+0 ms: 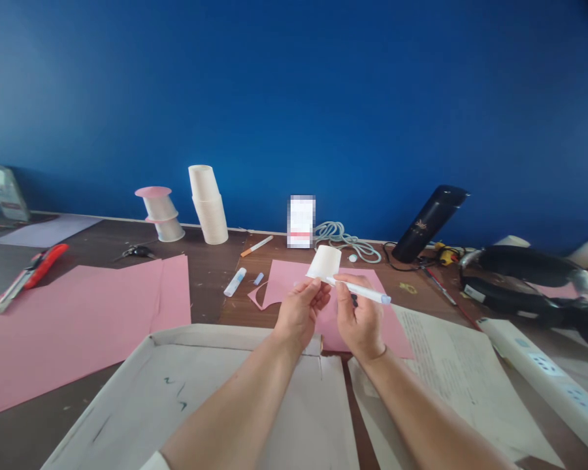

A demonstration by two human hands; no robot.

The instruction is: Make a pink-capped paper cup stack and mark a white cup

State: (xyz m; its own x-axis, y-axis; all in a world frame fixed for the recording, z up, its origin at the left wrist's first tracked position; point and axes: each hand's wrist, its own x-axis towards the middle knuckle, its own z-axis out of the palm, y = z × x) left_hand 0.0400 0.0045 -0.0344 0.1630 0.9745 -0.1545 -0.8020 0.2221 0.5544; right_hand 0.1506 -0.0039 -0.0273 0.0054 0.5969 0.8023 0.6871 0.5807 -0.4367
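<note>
In front of me, my left hand [300,312] is closed on the lower rim of a white paper cup [325,261], held with its narrow end up. My right hand [360,320] grips a slim white pen [367,291] with a bluish end; its tip meets or nearly meets the cup's rim, and I cannot tell which. Below both hands lies a pink paper sheet [389,329]. A white-and-blue tube [235,282] and a small bluish cap [259,279] rest left of the hands, beside a thin curved pink offcut [257,297].
Stacked paper cups [210,209] and a pink-topped cup assembly [161,212] stand at the back left. A red utility knife [32,277] lies on pink sheets [102,307]. At right are a black flask [428,225], headphones [519,287] and a power strip [543,375]. A white box lid [215,398] lies in front.
</note>
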